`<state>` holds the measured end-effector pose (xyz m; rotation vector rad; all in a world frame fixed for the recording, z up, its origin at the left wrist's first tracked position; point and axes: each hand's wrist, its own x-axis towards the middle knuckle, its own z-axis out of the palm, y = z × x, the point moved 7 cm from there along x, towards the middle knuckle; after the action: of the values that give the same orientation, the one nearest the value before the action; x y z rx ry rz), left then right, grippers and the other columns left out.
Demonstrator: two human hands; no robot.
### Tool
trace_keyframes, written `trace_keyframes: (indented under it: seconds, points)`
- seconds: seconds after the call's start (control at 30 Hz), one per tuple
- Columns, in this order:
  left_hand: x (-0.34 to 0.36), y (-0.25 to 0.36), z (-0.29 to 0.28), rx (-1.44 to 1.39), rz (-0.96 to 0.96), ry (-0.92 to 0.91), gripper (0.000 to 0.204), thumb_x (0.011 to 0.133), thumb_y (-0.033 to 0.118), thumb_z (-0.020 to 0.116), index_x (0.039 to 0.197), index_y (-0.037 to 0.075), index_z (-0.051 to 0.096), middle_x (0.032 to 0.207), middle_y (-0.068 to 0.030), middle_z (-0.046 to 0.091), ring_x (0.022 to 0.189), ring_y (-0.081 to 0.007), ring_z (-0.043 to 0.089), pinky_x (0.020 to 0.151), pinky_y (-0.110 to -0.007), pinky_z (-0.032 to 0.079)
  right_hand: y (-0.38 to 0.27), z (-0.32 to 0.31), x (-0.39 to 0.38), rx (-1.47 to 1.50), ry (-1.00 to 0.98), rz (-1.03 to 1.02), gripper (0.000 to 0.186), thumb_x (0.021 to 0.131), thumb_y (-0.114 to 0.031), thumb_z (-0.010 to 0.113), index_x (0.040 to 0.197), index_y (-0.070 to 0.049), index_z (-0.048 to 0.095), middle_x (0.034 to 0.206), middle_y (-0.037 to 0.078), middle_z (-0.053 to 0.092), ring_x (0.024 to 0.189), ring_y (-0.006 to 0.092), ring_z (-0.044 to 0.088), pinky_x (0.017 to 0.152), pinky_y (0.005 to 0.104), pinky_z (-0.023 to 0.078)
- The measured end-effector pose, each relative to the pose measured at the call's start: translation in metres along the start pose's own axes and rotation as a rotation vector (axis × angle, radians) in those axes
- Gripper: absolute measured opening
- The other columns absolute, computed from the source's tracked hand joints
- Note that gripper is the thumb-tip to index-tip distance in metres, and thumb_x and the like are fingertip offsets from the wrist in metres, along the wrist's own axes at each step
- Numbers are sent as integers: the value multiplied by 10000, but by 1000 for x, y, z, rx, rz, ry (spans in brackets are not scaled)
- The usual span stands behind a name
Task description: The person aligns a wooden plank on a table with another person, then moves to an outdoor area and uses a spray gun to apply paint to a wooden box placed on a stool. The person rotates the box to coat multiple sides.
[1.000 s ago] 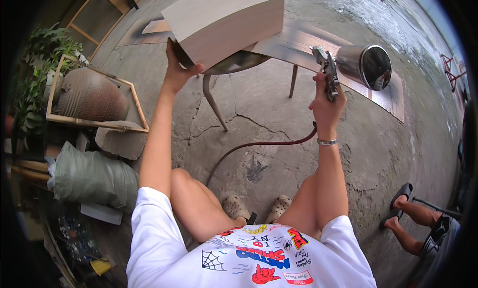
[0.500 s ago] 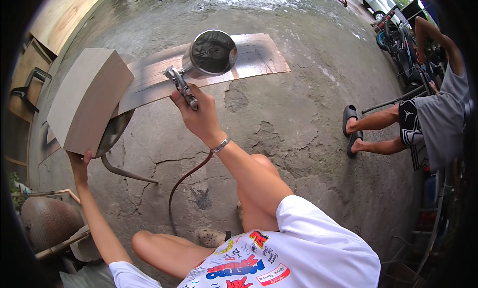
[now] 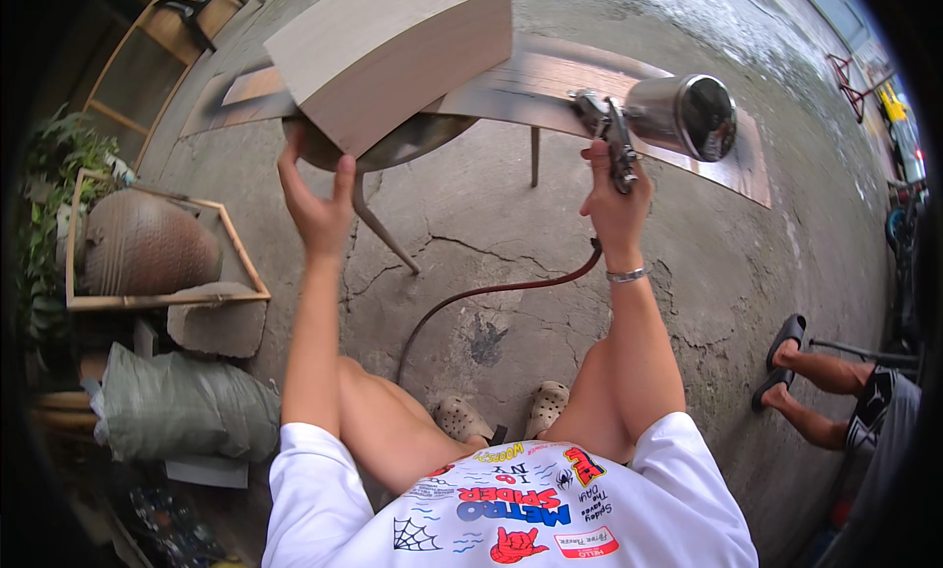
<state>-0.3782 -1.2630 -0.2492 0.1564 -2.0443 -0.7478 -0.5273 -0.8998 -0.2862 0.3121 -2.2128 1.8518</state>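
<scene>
My right hand (image 3: 617, 209) is wrapped round the handle of a silver spray gun (image 3: 614, 141). The gun's round metal cup (image 3: 683, 116) points off to the right, and a dark red hose (image 3: 511, 287) runs down from the grip. A pale curved wooden box (image 3: 393, 62) sits tilted on a round stool seat (image 3: 417, 143) with metal legs. My left hand (image 3: 319, 209) is at the seat's near edge, below the box's lower corner, thumb and fingers spread; whether it touches the seat I cannot tell. Beneath and behind lies a long board with dark spray marks (image 3: 530, 91).
At left stand a brown ribbed jar (image 3: 152, 244) inside a wooden frame (image 3: 167, 301), a stone block (image 3: 218, 322), a green-grey sack (image 3: 187, 406) and leafy plants (image 3: 49, 185). Another person's legs in black slides (image 3: 786, 347) are at right. The concrete floor (image 3: 511, 342) is cracked.
My view has swung to the right. My left hand has come off the box's lower corner and opened below it. The spray gun, still in my right hand, is now farther from the box.
</scene>
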Motion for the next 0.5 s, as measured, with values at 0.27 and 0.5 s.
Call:
trace_keyframes:
  seconds: [0.27,0.5]
  points:
    - [-148,135,85,-369,-198,-558,273,917,220,714,1154,85,701,1240,-132,673,1195,-340,603,1042,-450,445,-31,-6,-15,71,-33,76,336,1021,-281,704,951,47,723,711,69,718,439,71,557,382,255,382]
    - [-210,172,161,-501,35,-930,671,892,591,724,1331,92,632,1236,-189,670,1215,-346,612,1065,-465,453,-101,-6,-48,273,-149,90,347,1015,-307,706,1127,22,718,898,96,766,441,63,551,384,217,400]
